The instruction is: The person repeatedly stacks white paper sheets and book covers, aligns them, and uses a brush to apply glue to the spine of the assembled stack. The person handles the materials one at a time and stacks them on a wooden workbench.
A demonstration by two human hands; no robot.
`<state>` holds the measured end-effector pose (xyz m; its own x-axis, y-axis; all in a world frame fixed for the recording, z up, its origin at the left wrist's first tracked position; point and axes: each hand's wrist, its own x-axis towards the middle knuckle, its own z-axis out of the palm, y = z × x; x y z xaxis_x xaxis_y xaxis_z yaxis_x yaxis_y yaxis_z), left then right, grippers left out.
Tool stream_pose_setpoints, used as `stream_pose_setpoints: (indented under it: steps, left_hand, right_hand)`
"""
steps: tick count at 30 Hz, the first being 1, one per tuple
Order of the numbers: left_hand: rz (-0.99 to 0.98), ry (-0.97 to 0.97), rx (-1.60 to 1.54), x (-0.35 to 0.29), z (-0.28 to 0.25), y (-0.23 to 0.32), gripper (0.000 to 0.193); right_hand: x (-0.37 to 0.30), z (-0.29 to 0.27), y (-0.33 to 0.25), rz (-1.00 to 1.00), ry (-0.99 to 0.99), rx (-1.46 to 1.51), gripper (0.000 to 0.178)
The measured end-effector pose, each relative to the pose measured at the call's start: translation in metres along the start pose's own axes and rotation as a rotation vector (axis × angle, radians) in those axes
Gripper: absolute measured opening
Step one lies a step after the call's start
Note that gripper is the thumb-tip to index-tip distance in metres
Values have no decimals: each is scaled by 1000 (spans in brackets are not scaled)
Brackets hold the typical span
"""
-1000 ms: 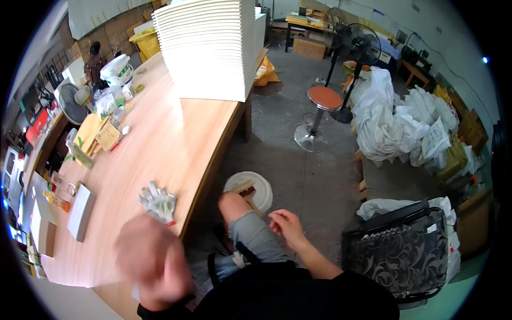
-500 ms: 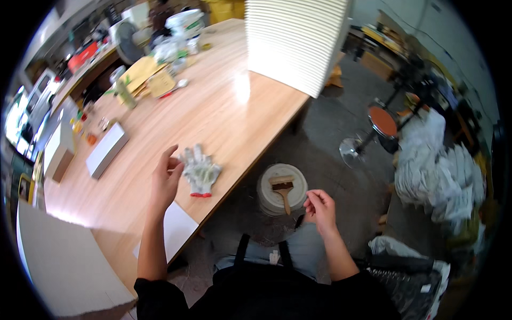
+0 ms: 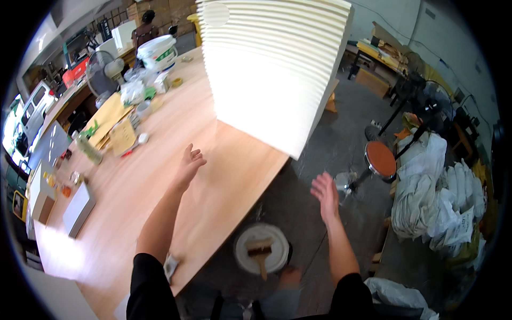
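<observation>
Both arms reach forward toward a tall white ridged panel stack [image 3: 266, 80] that stands on the far end of the wooden table [image 3: 181, 224]. Over the tabletop, short of the stack, my left hand [image 3: 191, 166] is empty with its fingers apart and slightly curled. My right hand [image 3: 326, 196] is out past the table's edge, above the floor, empty, its fingers spread and blurred a little. Neither hand touches the stack. A pale glove [image 3: 170, 265] lies beside my left forearm, mostly hidden by it.
Below the table edge, a wooden-handled brush [image 3: 260, 256] rests on a round white lid [image 3: 277, 242]. Right of it stand a brown-seated stool [image 3: 381, 159] and piled white sacks [image 3: 426, 192]. A white bucket [image 3: 158, 53], a fan [image 3: 102, 74] and white blocks [image 3: 80, 210] are leftward; a person [image 3: 145, 33] is far back.
My view has shifted forward, bringing the stack closer. Both hands have stretched out farther and their fingers have opened. The glove now sits lower in view, by my left forearm.
</observation>
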<state>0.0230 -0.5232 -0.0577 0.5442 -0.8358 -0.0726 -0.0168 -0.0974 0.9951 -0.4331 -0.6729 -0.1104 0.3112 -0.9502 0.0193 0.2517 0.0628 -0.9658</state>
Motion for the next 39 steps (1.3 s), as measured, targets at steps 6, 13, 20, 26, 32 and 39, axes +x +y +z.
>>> stream_pose_setpoints:
  steps: [6, 13, 20, 26, 32, 39]
  left_hand:
    - [79, 57, -126, 165, 78, -4, 94]
    - [178, -7, 32, 215, 71, -10, 64]
    - [64, -17, 15, 219, 93, 2, 62]
    - [61, 69, 137, 208, 68, -13, 58]
    - [65, 90, 166, 171, 25, -28, 53]
    - [33, 143, 106, 84, -48, -39, 48]
  right_hand:
    - [281, -44, -10, -88, 44, -53, 77]
    - [337, -28, -6, 59, 26, -82, 69]
    - [290, -34, -22, 20, 127, -107, 67]
    - [247, -6, -7, -7, 141, -106, 65]
    - [185, 28, -2, -34, 125, -102, 64]
    - [97, 82, 23, -41, 76, -85, 63]
